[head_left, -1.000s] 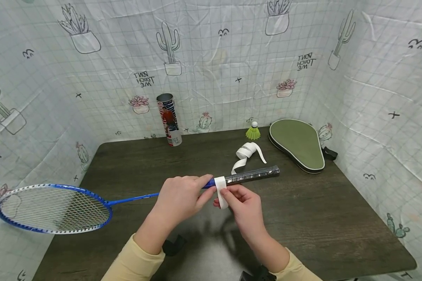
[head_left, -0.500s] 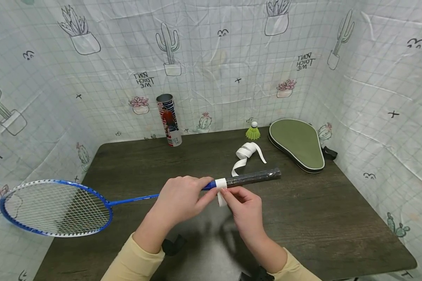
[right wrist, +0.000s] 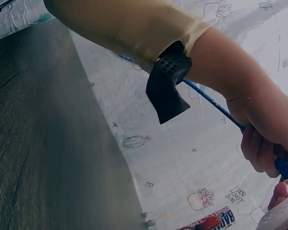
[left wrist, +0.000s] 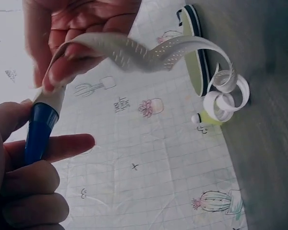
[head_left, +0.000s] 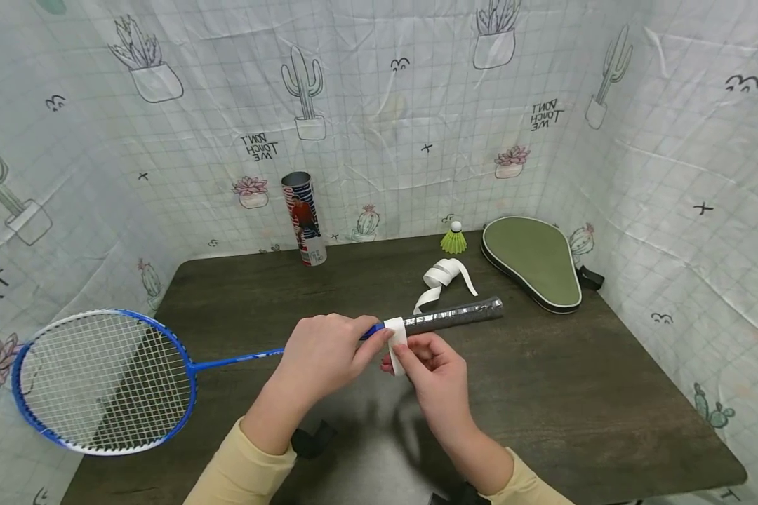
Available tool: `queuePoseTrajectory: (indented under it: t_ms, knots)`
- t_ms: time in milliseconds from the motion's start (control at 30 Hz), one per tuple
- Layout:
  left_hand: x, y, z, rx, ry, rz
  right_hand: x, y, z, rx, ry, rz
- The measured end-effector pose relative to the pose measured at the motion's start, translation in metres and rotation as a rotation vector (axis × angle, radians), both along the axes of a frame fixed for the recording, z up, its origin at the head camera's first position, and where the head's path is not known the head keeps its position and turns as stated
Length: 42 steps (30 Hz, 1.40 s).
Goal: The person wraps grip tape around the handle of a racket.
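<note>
Racket [head_left: 238, 358], just one, sits in the left fingers [head_left: 364, 326], curled snugly round it. The right fingers [head_left: 413, 362], nearly together, pinch one white tape [head_left: 396, 331] at its handle [head_left: 453, 315]. Beyond the fingers I count one shuttlecock [head_left: 454, 240], one tube [head_left: 304, 219], one green case [head_left: 532, 263]. The left fingers hide some racket.

Attire of the person: pale yellow sleeves [head_left: 236, 471], plain, their snug cuffs [head_left: 267, 452] ending well behind the fingers [head_left: 363, 325]; at the left cuff, a black fitting [right wrist: 174, 68] with small round dots and a flat strap [right wrist: 166, 103]
</note>
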<state>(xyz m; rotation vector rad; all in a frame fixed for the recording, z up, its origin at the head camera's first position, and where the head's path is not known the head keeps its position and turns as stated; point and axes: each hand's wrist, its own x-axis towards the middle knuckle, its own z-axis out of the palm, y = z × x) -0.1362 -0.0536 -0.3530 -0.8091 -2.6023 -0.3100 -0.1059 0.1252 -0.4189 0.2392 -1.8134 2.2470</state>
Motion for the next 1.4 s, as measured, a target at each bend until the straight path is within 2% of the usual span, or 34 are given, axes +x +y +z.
queuePoseTrajectory:
  t_ms: [200, 433, 667, 833, 1133, 1400]
  knots:
    - [0.001, 0.000, 0.003, 0.027, -0.011, -0.006, 0.000, 0.003, -0.001, 0.004, -0.041, 0.012]
    - [0.001, 0.000, 0.005, 0.093, 0.058, -0.045, -0.002, 0.005, -0.001, 0.057, -0.036, 0.003]
    - [0.002, 0.001, 0.003, 0.093, 0.033, -0.063, -0.004, 0.004, -0.006, -0.021, -0.026, 0.029]
    - [0.002, 0.001, 0.003, 0.126, 0.055, -0.087, -0.005, 0.004, -0.008, -0.054, -0.025, 0.035]
    - [0.004, 0.002, 0.002, 0.049, -0.006, -0.078, -0.006, 0.006, -0.010, -0.022, 0.004, 0.041]
    - [0.004, 0.002, 0.000, 0.016, -0.014, -0.053, -0.005, 0.007, -0.011, -0.023, 0.006, 0.049]
